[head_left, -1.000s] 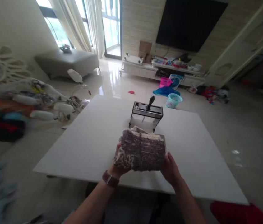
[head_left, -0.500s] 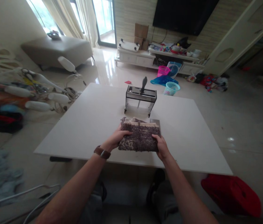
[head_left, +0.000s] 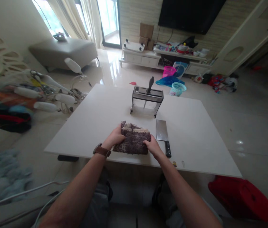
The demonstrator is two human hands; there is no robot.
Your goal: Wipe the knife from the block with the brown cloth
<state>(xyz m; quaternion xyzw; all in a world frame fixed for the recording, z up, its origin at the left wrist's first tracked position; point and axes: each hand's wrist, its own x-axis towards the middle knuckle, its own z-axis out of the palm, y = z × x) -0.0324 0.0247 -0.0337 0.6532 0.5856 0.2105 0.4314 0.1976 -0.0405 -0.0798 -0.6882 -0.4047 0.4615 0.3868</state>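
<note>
A folded purple-and-cream cloth lies on the white table near its front edge. My left hand grips its left side and my right hand grips its right side. A cleaver with a black handle lies flat on the table just right of the cloth. Behind them stands a metal knife rack with one black-handled knife in it.
A red object sits on the floor at the lower right. Clutter and white bottles fill the left side. Farther off are a grey bench, a TV stand and plastic baskets.
The cloth has come down from in front of me onto the table and shifted left, uncovering the cleaver. Both hands stayed on the cloth.
</note>
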